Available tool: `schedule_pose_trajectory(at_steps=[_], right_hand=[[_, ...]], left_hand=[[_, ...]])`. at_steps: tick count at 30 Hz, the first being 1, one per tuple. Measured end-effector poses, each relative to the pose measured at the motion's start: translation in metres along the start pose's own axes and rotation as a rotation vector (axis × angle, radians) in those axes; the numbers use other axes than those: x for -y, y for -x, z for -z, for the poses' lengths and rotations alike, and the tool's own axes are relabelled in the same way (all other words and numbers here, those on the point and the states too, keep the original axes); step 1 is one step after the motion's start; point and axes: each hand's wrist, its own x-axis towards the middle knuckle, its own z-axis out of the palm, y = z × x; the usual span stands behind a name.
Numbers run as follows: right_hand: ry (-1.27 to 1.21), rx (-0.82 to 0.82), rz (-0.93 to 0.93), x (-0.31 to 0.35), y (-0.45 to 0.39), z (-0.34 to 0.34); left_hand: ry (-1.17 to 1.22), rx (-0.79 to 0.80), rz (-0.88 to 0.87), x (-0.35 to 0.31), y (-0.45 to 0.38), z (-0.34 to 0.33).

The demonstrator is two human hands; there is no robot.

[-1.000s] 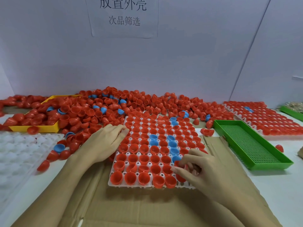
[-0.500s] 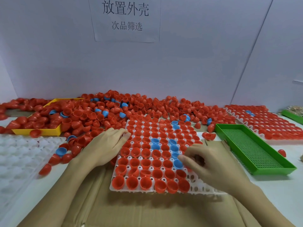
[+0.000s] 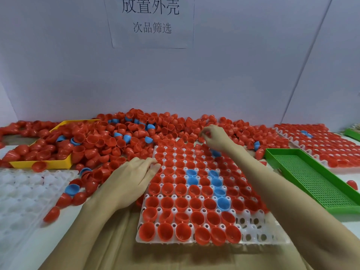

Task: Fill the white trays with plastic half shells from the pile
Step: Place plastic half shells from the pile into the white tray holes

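Closest to us lies the brown cardboard sheet (image 3: 109, 250), and on it sits the white plastic tray with round cups (image 3: 259, 233). We see it is almost full of red and blue plastic half shells (image 3: 181, 190). Only a few cups at the near right corner look bare, though our right arm hides some cups on the right side. So we think this tray is nearly done.

To the left lies another white plastic tray (image 3: 21, 193), and it holds no shells at all. That one is left to fill.

Our left hand (image 3: 130, 182) rests flat on the left edge of the middle tray. Its fingers are straight and hold nothing.

On the right sits a long green plastic basket with holes (image 3: 311, 178). Behind it is a third white tray of red shells (image 3: 319, 145), which looks full.

Farther back, our right hand (image 3: 216, 138) reaches over the tray to the big pile of red shells (image 3: 116, 141). Its fingers are curled and seem to pinch a red shell, but we cannot tell for sure.

A yellow plastic tray (image 3: 41, 163) sits at the far left, partly under the pile. A white paper sign (image 3: 150, 18) hangs on the wall.
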Motion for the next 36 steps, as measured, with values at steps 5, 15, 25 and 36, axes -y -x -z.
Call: schedule_pose_trajectory(at_steps=[5,15,25,36], right_hand=[[0.027,0.088,-0.073,-0.002,-0.041,-0.015],[-0.003,0.035,-0.077,0.000,-0.039,-0.019],[-0.400,-0.067,0.066,-0.005,0.075,0.037],[-0.706,-0.147,0.036,-0.010,0.154,0.042]], left_hand=[[0.014,-0.006,-0.034,-0.005,-0.002,0.002],[0.005,0.007,-0.011,0.002,0.000,0.003],[0.048,0.029,0.005,0.004,0.000,-0.002],[0.056,0.021,0.013,0.011,-0.002,-0.008]])
